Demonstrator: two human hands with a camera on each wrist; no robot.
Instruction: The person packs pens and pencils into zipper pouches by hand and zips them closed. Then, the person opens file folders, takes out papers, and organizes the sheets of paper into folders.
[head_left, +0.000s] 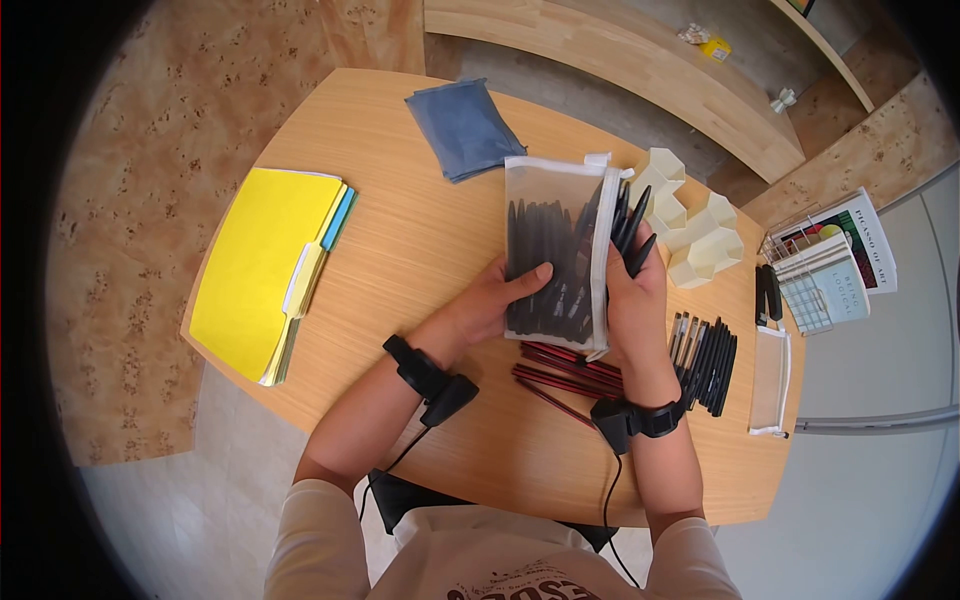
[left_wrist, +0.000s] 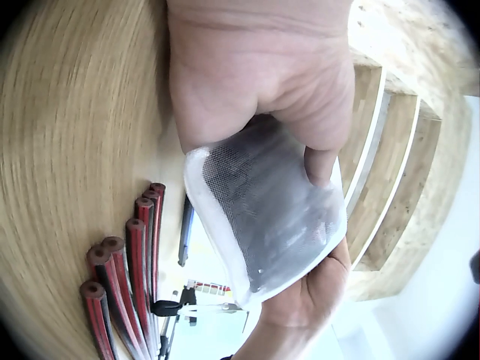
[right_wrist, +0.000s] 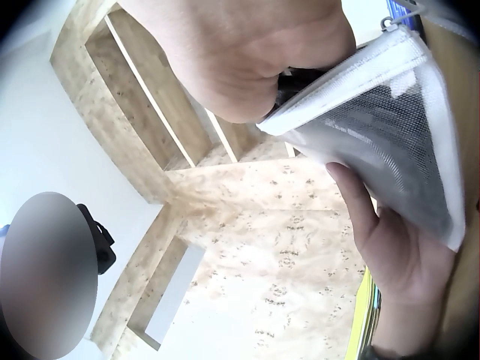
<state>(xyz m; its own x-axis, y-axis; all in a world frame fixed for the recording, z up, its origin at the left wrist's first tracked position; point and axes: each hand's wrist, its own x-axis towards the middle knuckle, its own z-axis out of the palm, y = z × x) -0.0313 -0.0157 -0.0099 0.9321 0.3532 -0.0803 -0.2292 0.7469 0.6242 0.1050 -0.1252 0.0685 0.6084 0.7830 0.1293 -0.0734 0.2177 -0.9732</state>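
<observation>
A white-edged mesh zip pouch, filled with dark pens, is held up over the table's middle. My left hand grips its left side, thumb across the front and fingers behind. Along the zip edge, my right hand holds several black pens that slant at the pouch's opening. In the right wrist view, the pouch's white zip band runs close beside the right palm, which hides most of those pens. Below the pouch lie red-and-black pencils, their ends showing in the left wrist view.
Black pens lie in a row right of the pencils. Cream hexagonal holders stand behind the right hand. A flat zip pouch, a black stapler and a book rack are at right. Yellow folders lie left; blue-grey pouches lie at back.
</observation>
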